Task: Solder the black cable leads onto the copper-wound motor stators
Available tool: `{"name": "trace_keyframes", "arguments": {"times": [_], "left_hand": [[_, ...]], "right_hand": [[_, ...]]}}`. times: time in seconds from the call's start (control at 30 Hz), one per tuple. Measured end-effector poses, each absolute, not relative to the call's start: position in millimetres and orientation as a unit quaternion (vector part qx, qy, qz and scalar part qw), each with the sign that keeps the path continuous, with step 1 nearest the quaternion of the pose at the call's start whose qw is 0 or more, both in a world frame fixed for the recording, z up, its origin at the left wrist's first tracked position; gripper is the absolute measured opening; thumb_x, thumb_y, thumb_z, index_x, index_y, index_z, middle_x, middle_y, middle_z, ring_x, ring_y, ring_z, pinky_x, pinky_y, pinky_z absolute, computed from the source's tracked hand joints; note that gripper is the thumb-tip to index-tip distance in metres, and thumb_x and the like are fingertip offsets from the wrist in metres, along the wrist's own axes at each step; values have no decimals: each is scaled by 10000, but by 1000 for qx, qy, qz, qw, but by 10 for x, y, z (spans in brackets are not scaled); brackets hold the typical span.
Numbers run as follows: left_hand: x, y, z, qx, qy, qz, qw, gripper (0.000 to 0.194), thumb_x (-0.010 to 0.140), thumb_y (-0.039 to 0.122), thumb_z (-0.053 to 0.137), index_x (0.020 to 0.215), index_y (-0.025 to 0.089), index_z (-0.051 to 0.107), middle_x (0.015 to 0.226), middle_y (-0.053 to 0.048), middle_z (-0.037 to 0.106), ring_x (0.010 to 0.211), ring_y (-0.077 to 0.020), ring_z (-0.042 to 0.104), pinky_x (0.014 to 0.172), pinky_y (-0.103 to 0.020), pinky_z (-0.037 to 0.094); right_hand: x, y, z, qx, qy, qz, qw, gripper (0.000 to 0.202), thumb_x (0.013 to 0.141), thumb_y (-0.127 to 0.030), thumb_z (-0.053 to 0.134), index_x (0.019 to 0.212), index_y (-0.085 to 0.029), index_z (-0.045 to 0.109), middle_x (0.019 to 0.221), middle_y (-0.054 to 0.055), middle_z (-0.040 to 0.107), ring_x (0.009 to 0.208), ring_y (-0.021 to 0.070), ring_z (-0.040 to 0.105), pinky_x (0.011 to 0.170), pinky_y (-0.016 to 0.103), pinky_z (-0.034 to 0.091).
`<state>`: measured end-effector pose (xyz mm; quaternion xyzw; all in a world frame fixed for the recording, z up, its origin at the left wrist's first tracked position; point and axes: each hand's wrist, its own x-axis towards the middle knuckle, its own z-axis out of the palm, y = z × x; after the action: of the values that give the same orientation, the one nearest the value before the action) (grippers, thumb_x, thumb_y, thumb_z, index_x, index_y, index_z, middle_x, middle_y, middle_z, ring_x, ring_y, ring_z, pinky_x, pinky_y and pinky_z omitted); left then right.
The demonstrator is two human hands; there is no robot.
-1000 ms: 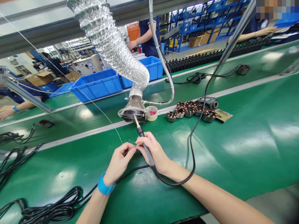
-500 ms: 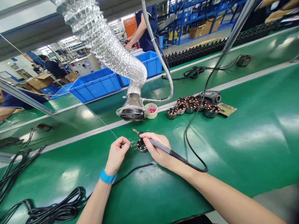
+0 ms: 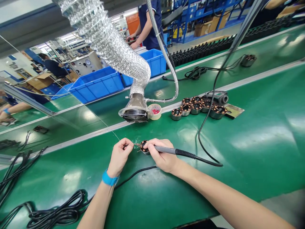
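Note:
My right hand grips a grey soldering iron like a pen, its tip pointing left at the fingers of my left hand. My left hand, with a blue wristband, pinches a thin solder wire that runs down from the upper left. Fine wire ends show at those fingertips, where the iron tip meets or nearly meets them. A copper-wound motor stator lies on the green bench between both hands, partly hidden by the right fingers. Beneath the hands runs a black cable.
A fume extractor hood on a foil duct hangs just beyond my hands, beside a tape roll. Several stators stand back right. Coiled black cables lie front left. The iron's cord loops at right. A co-worker stands behind blue bins.
The soldering iron has tipped from pointing up and left to nearly level, its tip coming down to the left fingertips. My left hand has barely moved.

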<state>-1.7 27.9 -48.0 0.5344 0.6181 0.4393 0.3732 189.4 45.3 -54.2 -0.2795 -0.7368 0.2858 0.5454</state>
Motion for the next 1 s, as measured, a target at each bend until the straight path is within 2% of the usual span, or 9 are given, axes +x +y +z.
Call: {"name": "trace_keyframes", "arguments": {"times": [0.17, 0.37, 0.73, 1.0], "left_hand": [[-29, 280, -492, 531, 618, 441, 376, 164, 812, 295, 618, 717, 166, 581, 645, 43, 458, 581, -99, 333, 544, -226, 260], [-26, 289, -492, 534, 619, 439, 373, 163, 808, 279, 616, 704, 164, 569, 649, 41, 457, 598, -100, 336, 548, -220, 270], [-32, 289, -490, 527, 620, 448, 372, 152, 803, 264, 612, 698, 161, 571, 636, 44, 446, 581, -92, 320, 529, -213, 261], [-32, 287, -496, 527, 618, 448, 374, 152, 803, 272, 616, 710, 159, 578, 653, 37, 472, 583, -91, 333, 525, -209, 266]], "right_hand": [[1887, 451, -514, -304, -711, 311, 552, 222, 955, -237, 458, 854, -217, 655, 766, -3, 722, 695, 136, 693, 653, 252, 536], [1905, 446, -482, -328, -674, 347, 564, 248, 970, -265, 451, 839, -186, 646, 616, -26, 647, 539, 102, 613, 557, 220, 487], [1883, 445, -506, -317, -697, 335, 549, 241, 964, -254, 459, 841, -192, 657, 722, 6, 692, 672, 123, 664, 637, 228, 505], [1897, 446, -479, -325, -665, 348, 575, 232, 968, -252, 459, 846, -186, 645, 671, -17, 660, 582, 98, 623, 583, 215, 479]]}}
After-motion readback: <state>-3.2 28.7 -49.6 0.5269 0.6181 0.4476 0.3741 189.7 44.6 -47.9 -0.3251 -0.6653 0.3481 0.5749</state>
